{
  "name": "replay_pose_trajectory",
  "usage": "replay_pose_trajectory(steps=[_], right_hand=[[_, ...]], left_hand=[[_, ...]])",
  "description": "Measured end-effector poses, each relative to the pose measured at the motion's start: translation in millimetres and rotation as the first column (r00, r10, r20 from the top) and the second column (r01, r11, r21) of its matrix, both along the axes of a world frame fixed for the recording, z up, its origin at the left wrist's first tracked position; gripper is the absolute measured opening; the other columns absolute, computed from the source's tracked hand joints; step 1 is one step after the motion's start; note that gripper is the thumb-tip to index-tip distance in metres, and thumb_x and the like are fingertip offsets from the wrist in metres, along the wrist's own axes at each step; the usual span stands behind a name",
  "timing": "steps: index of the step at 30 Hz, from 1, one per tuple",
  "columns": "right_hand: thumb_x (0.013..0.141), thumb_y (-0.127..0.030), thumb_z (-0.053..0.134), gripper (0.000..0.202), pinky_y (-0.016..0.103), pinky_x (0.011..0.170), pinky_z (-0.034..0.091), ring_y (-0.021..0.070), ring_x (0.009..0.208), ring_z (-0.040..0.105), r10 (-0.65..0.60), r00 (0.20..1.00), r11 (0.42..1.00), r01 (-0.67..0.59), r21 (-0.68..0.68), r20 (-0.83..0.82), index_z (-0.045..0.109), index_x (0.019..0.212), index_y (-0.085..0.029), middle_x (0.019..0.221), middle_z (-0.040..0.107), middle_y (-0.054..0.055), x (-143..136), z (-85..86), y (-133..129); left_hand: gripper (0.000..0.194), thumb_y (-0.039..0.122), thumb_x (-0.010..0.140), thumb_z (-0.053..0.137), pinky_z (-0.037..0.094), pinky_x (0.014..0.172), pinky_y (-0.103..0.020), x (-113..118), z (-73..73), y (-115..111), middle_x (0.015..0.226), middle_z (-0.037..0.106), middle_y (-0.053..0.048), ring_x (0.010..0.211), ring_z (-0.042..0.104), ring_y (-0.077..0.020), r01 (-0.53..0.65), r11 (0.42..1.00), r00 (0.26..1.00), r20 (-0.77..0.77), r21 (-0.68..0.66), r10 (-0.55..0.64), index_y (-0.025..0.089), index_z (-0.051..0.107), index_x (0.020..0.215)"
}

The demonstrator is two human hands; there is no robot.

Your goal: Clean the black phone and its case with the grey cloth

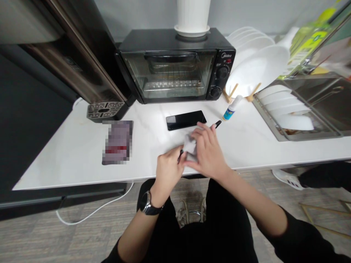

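Black metal and glass form the oven [167,69] at upper centre, lettered "Midea" above round knobs [222,72]. The small bottle [229,112], right of centre, has a blurred blue label. Mid-frame, crumpled, soft pale cloth [189,145] sits pinched in the right hand [210,151]; the left hand [170,166] is closed on a slim black piece [180,156].

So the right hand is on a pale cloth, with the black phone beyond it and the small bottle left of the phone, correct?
No: the head view shows the small bottle right of the black phone, not left. The right hand is on the pale cloth, the phone beyond it.
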State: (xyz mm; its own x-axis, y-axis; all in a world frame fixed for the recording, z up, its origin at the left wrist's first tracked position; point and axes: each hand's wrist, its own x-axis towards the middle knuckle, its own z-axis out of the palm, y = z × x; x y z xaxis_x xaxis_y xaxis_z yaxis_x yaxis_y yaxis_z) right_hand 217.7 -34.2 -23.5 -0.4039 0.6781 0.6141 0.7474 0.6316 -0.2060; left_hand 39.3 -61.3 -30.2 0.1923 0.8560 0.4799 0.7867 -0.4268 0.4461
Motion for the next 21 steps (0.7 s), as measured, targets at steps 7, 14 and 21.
replay_pose_trajectory(steps=[7, 14, 21], right_hand=[[0.097, -0.081, 0.026, 0.083, 0.052, 0.129, 0.03, 0.0289, 0.127, 0.056, 0.084, 0.984, 0.993, -0.095, 0.063, 0.156, 0.055, 0.132, -0.012, 0.131, 0.066, 0.015, 13, 3.9, 9], [0.095, -0.085, 0.024, 0.081, 0.064, 0.13, 0.023, 0.0346, 0.135, 0.052, -0.072, 0.997, 0.997, 0.072, 0.0, 0.019, 0.057, 0.117, -0.013, 0.125, 0.064, 0.018, 22, 2.4, 17], [0.096, -0.081, 0.036, 0.083, 0.053, 0.133, 0.024, 0.0293, 0.133, 0.054, 0.164, 0.974, 0.984, -0.172, 0.041, 0.154, 0.054, 0.137, -0.011, 0.136, 0.064, 0.016, -5, 2.9, -4]], left_hand=[[0.027, 0.022, 0.099, 0.059, 0.042, 0.055, -0.026, -6, -0.7, 0, 0.065, 0.071, -0.004, 0.056, 0.063, -0.0165, 0.012, 1.0, 1.0, -0.023, -0.015, -0.012, 0.015, 0.072, 0.076], [0.018, 0.023, 0.102, 0.058, 0.048, 0.066, -0.023, 0, 2.8, -1, 0.083, 0.079, -0.004, 0.066, 0.069, -0.014, 0.018, 0.999, 0.997, 0.069, -0.046, -0.015, 0.017, 0.076, 0.101], [0.03, 0.024, 0.093, 0.061, 0.038, 0.055, -0.028, -7, -0.1, 5, 0.061, 0.068, -0.004, 0.054, 0.061, -0.0173, 0.016, 0.998, 1.0, 0.003, -0.057, -0.016, 0.018, 0.064, 0.064]])
